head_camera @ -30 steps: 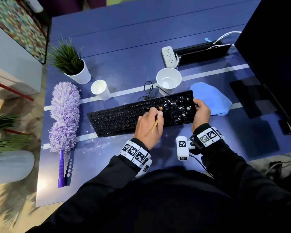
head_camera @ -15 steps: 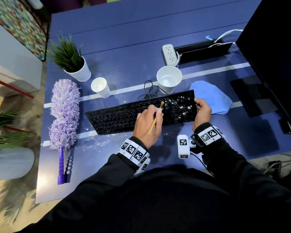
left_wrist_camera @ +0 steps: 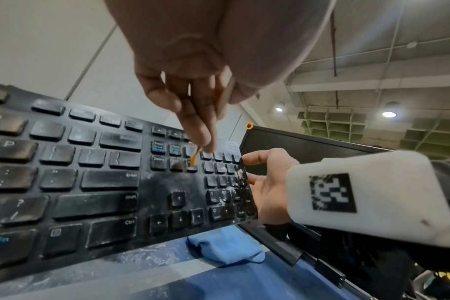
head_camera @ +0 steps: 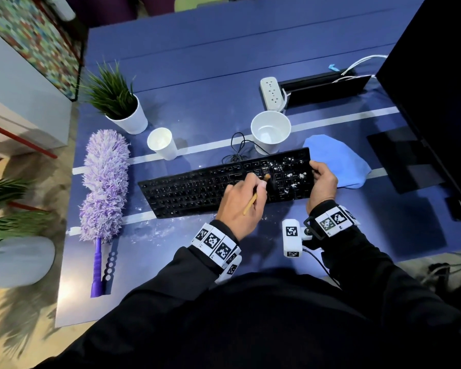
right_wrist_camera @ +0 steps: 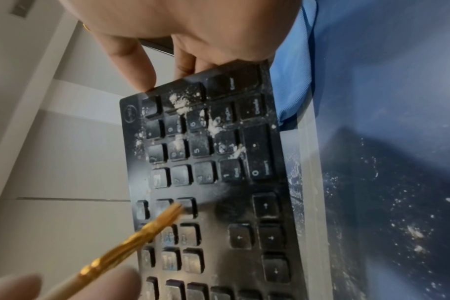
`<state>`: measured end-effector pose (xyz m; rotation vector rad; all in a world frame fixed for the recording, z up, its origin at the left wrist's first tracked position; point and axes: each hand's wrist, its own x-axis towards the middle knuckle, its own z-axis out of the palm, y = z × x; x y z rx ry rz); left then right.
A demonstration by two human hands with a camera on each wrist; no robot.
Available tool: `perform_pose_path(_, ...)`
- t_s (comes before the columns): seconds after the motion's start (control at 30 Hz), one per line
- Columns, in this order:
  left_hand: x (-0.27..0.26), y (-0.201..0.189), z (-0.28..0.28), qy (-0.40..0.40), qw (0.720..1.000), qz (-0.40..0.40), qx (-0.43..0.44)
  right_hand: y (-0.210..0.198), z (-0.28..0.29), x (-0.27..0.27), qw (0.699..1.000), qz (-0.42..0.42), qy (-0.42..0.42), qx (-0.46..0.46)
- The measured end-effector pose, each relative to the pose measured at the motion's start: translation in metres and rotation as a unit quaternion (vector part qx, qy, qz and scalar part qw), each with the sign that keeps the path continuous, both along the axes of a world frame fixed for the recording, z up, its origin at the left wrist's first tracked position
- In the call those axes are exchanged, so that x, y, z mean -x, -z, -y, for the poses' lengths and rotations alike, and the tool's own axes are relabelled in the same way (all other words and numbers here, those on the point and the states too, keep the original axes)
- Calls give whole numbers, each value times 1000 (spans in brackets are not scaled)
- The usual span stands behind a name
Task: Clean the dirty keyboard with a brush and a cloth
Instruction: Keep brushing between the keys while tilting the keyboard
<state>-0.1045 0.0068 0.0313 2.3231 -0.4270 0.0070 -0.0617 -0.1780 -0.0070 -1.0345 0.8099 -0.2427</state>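
Observation:
A black keyboard (head_camera: 197, 187) lies across the blue table, its number pad dusted with white powder (head_camera: 290, 174). My left hand (head_camera: 240, 203) pinches a thin wooden-handled brush (head_camera: 250, 205); its bristle tip (head_camera: 268, 178) touches the keys just left of the number pad. The right wrist view shows the brush (right_wrist_camera: 131, 241), with its gold ferrule, over the dusty keyboard (right_wrist_camera: 219, 182). My right hand (head_camera: 322, 179) grips the keyboard's right end, thumb on top. A blue cloth (head_camera: 341, 161) lies just right of the keyboard, partly under that end (left_wrist_camera: 226, 247).
A purple duster (head_camera: 104, 182) lies left of the keyboard. Behind stand a potted plant (head_camera: 120, 107), a small paper cup (head_camera: 163, 143), a larger white cup (head_camera: 270, 129) and a power strip (head_camera: 272, 93). A dark monitor (head_camera: 437, 75) fills the right. Powder specks (head_camera: 155, 230) dot the table front.
The brush tip has swept right and toward me across the keys, closer to the number pad. My right hand keeps its grip on the keyboard's right end.

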Motion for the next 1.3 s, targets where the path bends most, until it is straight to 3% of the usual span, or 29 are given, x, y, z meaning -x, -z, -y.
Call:
perform_pose_path(0.13,1,1,-6,-48,998,19,-42,1,0,1,1000,5,-3,7)
perform_pose_path(0.3,0,4,0,20,999,-30,11,3,1,0,1000,-8,-4,5)
perform_pose_path(0.43,-1,7,-2,0,1000,-15,-3,4,3,1,1000,-11,-8,5)
perform_pose_path(0.6,-1,-2,-3,66,997,-43,-7,2,1,0,1000,-12,-7,7)
perform_pose_path(0.8,-5,-8,-10,-33,993,31,-112,0,0,1,1000,-12,-5,7)
perform_pose_path(1.03,-12,-3,-10,72,996,-31,-47,-2,0,2,1000,-9,-3,9)
perform_pose_path(1.17,-13,-5,-13,52,997,-17,-57,-4,-1,3,1000,-15,-2,8)
perform_pose_path(1.3,-9,-8,-7,105,993,-39,-40,-4,0,2,1000,-19,-1,0)
